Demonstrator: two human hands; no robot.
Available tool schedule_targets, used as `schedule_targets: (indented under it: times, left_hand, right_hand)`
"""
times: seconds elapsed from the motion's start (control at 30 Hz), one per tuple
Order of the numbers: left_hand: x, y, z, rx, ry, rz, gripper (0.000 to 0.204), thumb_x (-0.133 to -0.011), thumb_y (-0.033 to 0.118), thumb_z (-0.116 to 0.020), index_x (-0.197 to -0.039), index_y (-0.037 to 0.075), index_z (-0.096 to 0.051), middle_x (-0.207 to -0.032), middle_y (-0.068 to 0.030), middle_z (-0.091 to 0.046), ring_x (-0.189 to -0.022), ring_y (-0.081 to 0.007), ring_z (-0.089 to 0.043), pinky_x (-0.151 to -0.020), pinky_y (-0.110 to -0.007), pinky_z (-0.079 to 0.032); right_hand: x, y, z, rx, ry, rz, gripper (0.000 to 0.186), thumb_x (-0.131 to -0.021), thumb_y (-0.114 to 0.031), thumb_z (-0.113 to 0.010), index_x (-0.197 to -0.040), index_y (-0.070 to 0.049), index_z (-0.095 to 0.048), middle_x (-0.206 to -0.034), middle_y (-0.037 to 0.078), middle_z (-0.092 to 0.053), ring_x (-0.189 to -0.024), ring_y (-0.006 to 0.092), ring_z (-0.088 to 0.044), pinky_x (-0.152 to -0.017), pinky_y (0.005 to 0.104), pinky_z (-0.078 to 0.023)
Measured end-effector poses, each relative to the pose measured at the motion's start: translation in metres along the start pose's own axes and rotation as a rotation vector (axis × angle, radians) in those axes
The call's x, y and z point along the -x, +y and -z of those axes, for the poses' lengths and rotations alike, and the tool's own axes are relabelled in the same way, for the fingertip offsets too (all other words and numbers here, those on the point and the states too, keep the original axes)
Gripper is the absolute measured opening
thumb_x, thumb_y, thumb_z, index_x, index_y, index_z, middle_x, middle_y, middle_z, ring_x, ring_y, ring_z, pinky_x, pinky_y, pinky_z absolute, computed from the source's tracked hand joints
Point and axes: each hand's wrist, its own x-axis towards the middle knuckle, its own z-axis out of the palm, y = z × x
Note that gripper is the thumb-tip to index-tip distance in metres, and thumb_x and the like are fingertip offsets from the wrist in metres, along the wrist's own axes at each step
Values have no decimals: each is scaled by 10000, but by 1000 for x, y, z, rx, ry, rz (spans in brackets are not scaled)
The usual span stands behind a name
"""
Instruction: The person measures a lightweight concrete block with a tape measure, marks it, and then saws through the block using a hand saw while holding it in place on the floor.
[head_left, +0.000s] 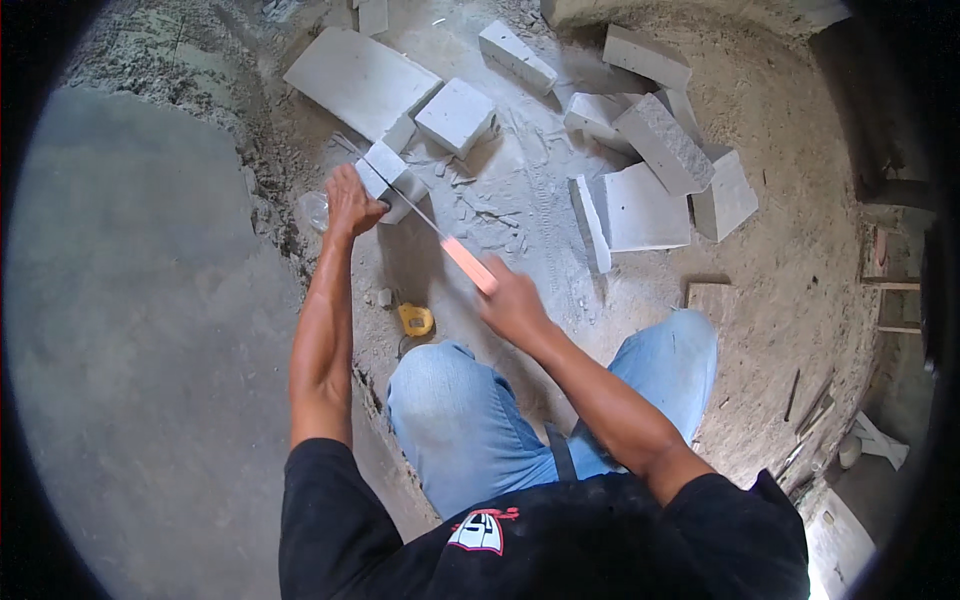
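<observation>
My right hand (515, 302) is closed around the orange handle of a hand saw (468, 264). The saw's thin blade, seen nearly edge-on, lies slantwise across the top of a small white lightweight concrete block (378, 168); its teeth are too fine to make out. My left hand (353, 202) grips the near left side of that block, fingers wrapped at its edge. Just beyond, a long white slab (362, 82) lies flat against the block, with a squarish block (456, 117) to its right.
White dust and chips cover the ground. Several cut blocks (648, 208) lie piled at the right. A yellow tape measure (415, 320) sits by my left knee. A clear plastic piece (314, 210) lies left of my hand. Smooth grey concrete (130, 300) spans the left.
</observation>
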Motion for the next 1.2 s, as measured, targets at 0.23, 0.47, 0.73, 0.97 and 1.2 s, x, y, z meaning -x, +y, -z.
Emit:
schedule_targets:
  times: [0.23, 0.47, 0.73, 0.97, 1.2]
  left_hand:
    - [7, -7, -1, 14, -38, -2, 664, -539, 265, -759, -1033, -53, -450, -1019, -211, -489, -1040, -390, -462, -915, -454, -375]
    - [11, -21, 5, -8, -28, -12, 699, -526, 267, -755, -1059, -54, -438, -1036, -225, -479, -1043, -407, -454, -910, -463, -379]
    - [17, -20, 6, -9, -81, 67, 686, -553, 271, -763, -1060, -46, -427, -1062, -242, -484, -1037, -420, -462, -935, -477, -377]
    - [5, -3, 1, 48, -57, 10, 680, -552, 261, -768, -1048, -51, -423, -1053, -233, -479, -1025, -418, -465, -931, -481, -382]
    - [9, -22, 11, 24, -43, -21, 685, -542, 269, -763, -1046, -51, -427, -1040, -232, -468, -1026, -420, -458, -920, -470, -379]
  right_hand:
    - [5, -1, 6, -5, 40, 20, 306, -815, -106, -628, -1105, -39, -559, -841, 260, -645, -806, 471, -621, -676, 522, -504]
    - [60, 13, 11, -151, 104, 107, 304, -811, -108, -641, -1088, -23, -548, -827, 242, -652, -796, 466, -624, -684, 534, -504]
    - [38, 5, 5, -40, -22, -19, 251, -804, -77, -620, -1042, -37, -547, -824, 256, -643, -815, 473, -615, -691, 536, -496]
    - [-23, 0, -8, 102, -9, 2, 339, -808, -67, -616, -1142, -80, -558, -950, 253, -645, -877, 474, -603, -730, 521, -507]
    - [39, 15, 2, -17, 5, 57, 357, -814, -90, -620, -1166, -63, -560, -959, 258, -643, -852, 468, -612, -722, 529, -508]
